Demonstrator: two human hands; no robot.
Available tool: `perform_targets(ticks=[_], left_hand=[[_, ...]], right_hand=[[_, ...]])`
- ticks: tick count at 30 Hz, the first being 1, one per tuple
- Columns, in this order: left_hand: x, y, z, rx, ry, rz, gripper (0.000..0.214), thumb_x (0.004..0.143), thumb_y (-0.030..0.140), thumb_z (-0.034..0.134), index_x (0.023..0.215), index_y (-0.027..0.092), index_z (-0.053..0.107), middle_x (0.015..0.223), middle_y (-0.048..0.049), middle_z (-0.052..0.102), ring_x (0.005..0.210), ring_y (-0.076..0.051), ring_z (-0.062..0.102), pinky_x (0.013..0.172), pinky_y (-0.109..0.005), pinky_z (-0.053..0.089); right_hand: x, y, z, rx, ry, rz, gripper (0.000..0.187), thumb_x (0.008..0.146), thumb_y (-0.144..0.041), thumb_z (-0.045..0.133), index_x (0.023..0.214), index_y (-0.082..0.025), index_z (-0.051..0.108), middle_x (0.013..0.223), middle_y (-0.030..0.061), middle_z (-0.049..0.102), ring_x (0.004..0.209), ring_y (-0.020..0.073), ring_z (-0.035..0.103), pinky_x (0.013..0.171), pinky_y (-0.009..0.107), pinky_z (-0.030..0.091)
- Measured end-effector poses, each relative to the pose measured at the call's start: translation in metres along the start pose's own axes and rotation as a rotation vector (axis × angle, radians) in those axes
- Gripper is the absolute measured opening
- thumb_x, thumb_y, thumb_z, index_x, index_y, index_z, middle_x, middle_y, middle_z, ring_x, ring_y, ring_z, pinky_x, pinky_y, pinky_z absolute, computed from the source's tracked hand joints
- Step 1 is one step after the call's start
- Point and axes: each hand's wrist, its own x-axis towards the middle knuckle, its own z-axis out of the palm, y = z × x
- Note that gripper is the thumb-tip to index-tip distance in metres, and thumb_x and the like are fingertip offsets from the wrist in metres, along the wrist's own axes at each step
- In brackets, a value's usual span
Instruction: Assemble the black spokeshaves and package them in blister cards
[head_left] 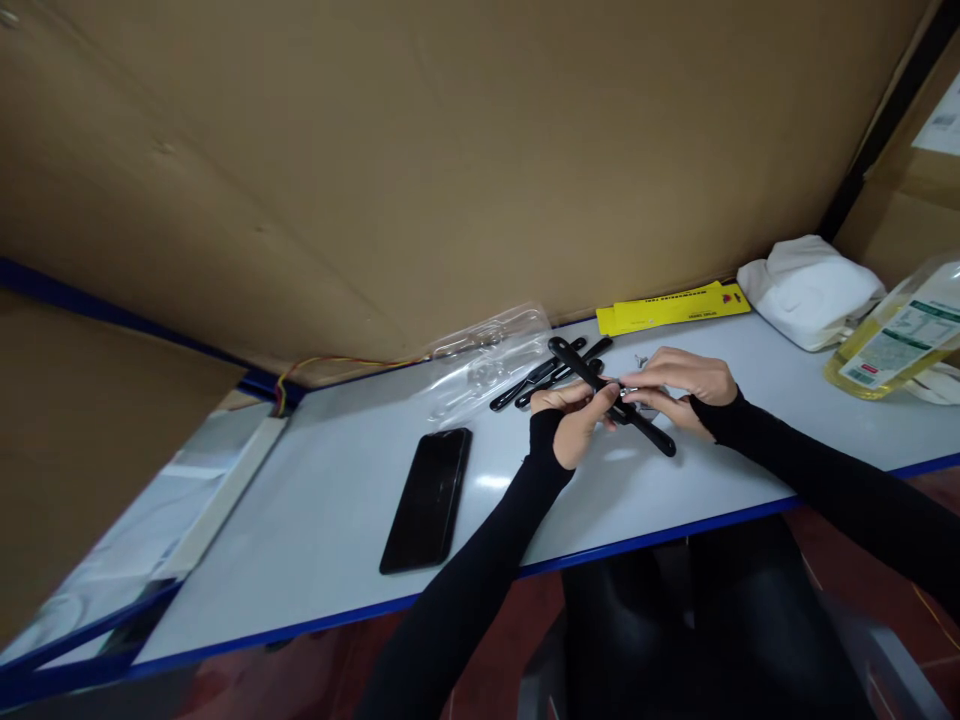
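A black two-handled spokeshave body (pixel 572 362) slants across in front of me, raised above the table. My left hand (pixel 577 420) is closed around its middle, the thumb on top. Against that middle, my right hand (pixel 686 380) pinches a small shiny metal piece (pixel 628 391), whose exact kind is too small to make out. Just behind my left hand, several more black spokeshave bodies (pixel 517 393) lie crossed over each other on the table. Another small metal part (pixel 641 360) shows beyond my right fingers, partly hidden.
Clear plastic blister packaging (pixel 487 365) lies left of the black tools. Yellow printed cards (pixel 675 308) rest along the cardboard wall (pixel 450 180). A black phone (pixel 426 500) is on the white table (pixel 300 520). White cloth (pixel 810 290) and a bottle of yellow liquid (pixel 900 335) stand at right.
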Motion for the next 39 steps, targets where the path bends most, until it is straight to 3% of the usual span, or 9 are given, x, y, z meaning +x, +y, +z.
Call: perform_targets(ticks=[5,12,18,21,26,30,35,39], left_hand=[[0.0,-0.008,0.001,0.046,0.044,0.027,0.028,0.072,0.042,0.093,0.074,0.015,0.085,0.066,-0.0055,0.075,0.044,-0.013,0.062,0.049,-0.027,0.054],[-0.008,-0.009,0.01,0.016,0.104,0.081,0.027,0.075,0.043,0.091,0.071,0.017,0.083,0.089,-0.0073,0.081,0.047,-0.012,0.065,0.048,-0.026,0.054],[-0.012,-0.009,0.014,-0.007,0.108,0.053,0.031,0.072,0.047,0.092,0.072,0.017,0.084,0.087,-0.0075,0.081,0.047,-0.012,0.065,0.048,-0.026,0.055],[-0.013,-0.012,0.016,-0.009,0.117,0.047,0.03,0.072,0.046,0.093,0.075,0.017,0.085,0.082,-0.0064,0.079,0.047,-0.012,0.064,0.048,-0.026,0.054],[-0.015,-0.014,0.015,0.0,0.045,0.034,0.027,0.076,0.043,0.09,0.078,0.017,0.086,0.072,-0.0042,0.074,0.045,-0.012,0.062,0.047,-0.025,0.052],[-0.013,-0.013,0.013,-0.011,-0.016,0.036,0.029,0.076,0.045,0.09,0.071,0.017,0.084,0.077,-0.0072,0.078,0.046,-0.012,0.062,0.048,-0.027,0.053],[-0.01,-0.011,0.013,-0.062,0.001,-0.058,0.03,0.068,0.044,0.093,0.07,0.016,0.084,0.082,-0.0075,0.08,0.044,-0.012,0.061,0.047,-0.028,0.055],[-0.005,-0.01,0.013,-0.144,0.05,-0.168,0.033,0.06,0.041,0.097,0.071,0.013,0.083,0.076,-0.0077,0.079,0.046,-0.013,0.062,0.046,-0.028,0.056]], right_hand=[[-0.001,0.004,0.0,-0.047,-0.053,0.03,0.015,0.097,-0.035,0.075,0.092,-0.028,0.088,0.079,0.0039,0.076,0.071,0.0171,0.062,0.068,0.033,0.053],[-0.004,0.0,0.005,0.028,0.004,0.19,0.02,0.087,-0.048,0.087,0.087,-0.028,0.088,0.082,0.0057,0.079,0.074,0.0191,0.06,0.063,0.034,0.05],[-0.006,-0.001,0.008,0.019,0.034,0.253,0.024,0.084,-0.051,0.088,0.08,-0.028,0.086,0.082,0.0073,0.076,0.085,0.0225,0.057,0.061,0.033,0.046],[-0.006,-0.006,0.009,0.019,0.043,0.289,0.03,0.082,-0.051,0.089,0.072,-0.024,0.08,0.074,0.0063,0.072,0.076,0.02,0.054,0.058,0.032,0.043],[-0.001,-0.01,0.005,0.24,-0.041,0.574,0.039,0.07,-0.051,0.094,0.073,-0.018,0.074,0.069,0.0026,0.068,0.059,0.0124,0.053,0.053,0.028,0.042],[0.003,-0.008,0.001,0.435,-0.111,0.767,0.044,0.062,-0.051,0.097,0.076,-0.018,0.072,0.062,-0.0016,0.062,0.053,0.0109,0.052,0.047,0.025,0.039],[0.001,-0.006,0.005,0.445,-0.061,0.654,0.043,0.062,-0.05,0.099,0.077,-0.018,0.074,0.066,-0.0002,0.068,0.06,0.012,0.06,0.058,0.027,0.048],[-0.003,-0.001,0.005,0.342,-0.053,0.592,0.045,0.065,-0.054,0.098,0.077,-0.018,0.075,0.07,0.0021,0.071,0.063,0.0138,0.059,0.059,0.028,0.045]])
